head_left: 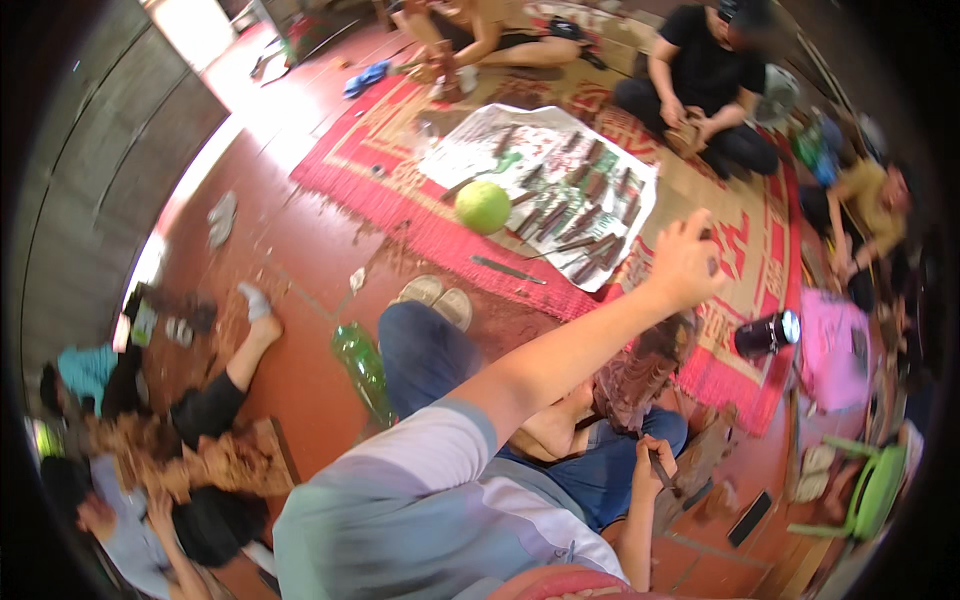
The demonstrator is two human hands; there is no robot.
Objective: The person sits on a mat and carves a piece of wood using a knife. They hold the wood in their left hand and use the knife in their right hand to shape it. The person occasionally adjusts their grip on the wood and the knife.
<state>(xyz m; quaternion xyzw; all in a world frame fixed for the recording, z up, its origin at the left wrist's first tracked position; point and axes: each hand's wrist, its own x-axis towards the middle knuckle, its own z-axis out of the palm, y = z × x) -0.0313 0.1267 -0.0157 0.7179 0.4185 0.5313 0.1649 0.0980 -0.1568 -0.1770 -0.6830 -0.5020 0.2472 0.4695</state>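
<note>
My left arm stretches across to the far right, with my left hand (688,262) over the patterned mat. Its fingers are curled around something dark that I cannot make out. Low in front of me, my right hand (655,462) is closed around a thin dark carving chisel (664,474) pointing down to the right. A dark brown carved piece of wood (645,372) stands in my lap between my legs, partly hidden by my left arm. Many dark-handled carving tools (572,190) lie in rows on a white printed sheet (470,140) beyond my knees.
A round green fruit (482,207) rests by the sheet's near edge. Left of my knee lies a green plastic bottle (362,365). A dark cylinder (765,334), a pink bag (835,350) and a green stool (875,495) are at right. Several people sit around, some working on wood.
</note>
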